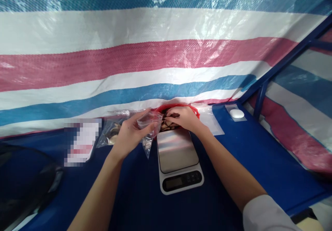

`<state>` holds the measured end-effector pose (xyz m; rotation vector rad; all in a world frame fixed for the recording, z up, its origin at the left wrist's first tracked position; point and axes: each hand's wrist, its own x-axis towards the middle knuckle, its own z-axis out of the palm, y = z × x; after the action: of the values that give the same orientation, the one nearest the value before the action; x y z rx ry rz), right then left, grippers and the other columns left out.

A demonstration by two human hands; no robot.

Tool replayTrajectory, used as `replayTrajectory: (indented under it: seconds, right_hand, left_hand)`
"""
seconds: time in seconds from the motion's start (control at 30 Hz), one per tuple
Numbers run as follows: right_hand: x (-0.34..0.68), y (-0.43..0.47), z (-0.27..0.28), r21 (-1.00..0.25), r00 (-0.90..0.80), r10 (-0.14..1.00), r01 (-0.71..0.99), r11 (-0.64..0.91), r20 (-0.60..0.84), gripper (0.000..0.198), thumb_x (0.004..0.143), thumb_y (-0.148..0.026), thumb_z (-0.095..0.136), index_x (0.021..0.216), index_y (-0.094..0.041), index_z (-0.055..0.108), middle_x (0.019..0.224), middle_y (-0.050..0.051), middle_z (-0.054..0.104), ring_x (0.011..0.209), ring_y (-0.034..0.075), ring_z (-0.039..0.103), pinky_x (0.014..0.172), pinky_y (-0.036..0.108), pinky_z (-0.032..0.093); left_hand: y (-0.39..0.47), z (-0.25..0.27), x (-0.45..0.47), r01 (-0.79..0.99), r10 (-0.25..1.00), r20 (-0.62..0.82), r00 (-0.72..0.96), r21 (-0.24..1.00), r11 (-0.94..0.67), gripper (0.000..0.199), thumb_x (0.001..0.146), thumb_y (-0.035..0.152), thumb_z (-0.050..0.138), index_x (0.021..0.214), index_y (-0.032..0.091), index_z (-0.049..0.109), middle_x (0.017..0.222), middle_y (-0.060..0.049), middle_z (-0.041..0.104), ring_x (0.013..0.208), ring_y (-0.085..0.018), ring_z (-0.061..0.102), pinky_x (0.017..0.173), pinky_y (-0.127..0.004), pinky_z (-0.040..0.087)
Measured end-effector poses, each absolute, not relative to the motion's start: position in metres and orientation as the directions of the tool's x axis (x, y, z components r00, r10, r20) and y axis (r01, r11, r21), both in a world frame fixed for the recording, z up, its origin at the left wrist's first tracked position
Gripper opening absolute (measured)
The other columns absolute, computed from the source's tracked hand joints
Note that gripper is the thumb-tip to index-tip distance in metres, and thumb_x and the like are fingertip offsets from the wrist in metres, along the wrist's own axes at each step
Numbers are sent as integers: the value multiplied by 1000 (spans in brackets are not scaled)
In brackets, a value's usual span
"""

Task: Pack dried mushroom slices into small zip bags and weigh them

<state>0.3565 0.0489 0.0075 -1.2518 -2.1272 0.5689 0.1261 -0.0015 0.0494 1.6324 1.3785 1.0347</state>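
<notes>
My left hand [131, 130] is closed on a clear plastic bag [149, 120], whose mouth gapes toward the right. My right hand [185, 116] reaches into a red basket [178, 105] behind the scale, its fingers pinched on dried brown slices. More dried slices [168, 124] lie in the basket below the fingertips; which pieces are gripped is partly hidden. Just in front of the basket stands a white kitchen scale [178, 151] with a bare metal plate and a dark display. Left of it, partly behind my left hand, lies another clear bag [107, 134] with pale and brown pieces inside.
A blurred-out phone-like object [83, 141] lies at the left, beyond a dark rounded object [28, 182]. Flat clear bags [214, 120] rest right of the basket. Farther right is a white oval item [237, 113] on a small bag. Striped sheeting [145, 58] walls the blue table [249, 158].
</notes>
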Motion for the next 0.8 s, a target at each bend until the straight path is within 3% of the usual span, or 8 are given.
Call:
replayTrajectory:
  seconds: [0.17,0.33,0.6,0.8]
  right_hand:
    - [370,44,20,-823,-289,913,413,390,287,16,84,-32,73,95,-21,77,98,3,78,88,18,73,82,29,57]
    - [377,33,45,-889,-284,901,229,396,328,27,78,-38,80,98,-20,76,106,6,77,86,18,73,78,31,60]
    - [373,15,64,-822,-471,826,304,481,309,23,85,-32,75,106,-23,77,103,2,78,87,18,73,79,30,58]
    - [364,14,65,-676,-568,767,441,591,299,14,86,-24,74,100,-24,79,84,-2,76,67,11,64,67,23,47]
  left_hand:
    - [-4,49,134,386,975,164,150,898,-210,72,71,61,80,130,19,69,125,-10,73,120,-33,65,105,-44,52]
    - [-5,38,143,403,948,213,234,867,-295,73,77,55,78,139,19,62,120,-10,74,109,-30,70,97,-43,56]
    - [-10,33,159,432,924,241,298,829,-355,63,80,45,77,136,18,64,123,-11,71,108,-30,69,93,-43,57]
    - [-11,31,160,433,908,247,338,815,-384,55,82,39,76,132,18,66,121,-11,71,105,-29,69,93,-42,56]
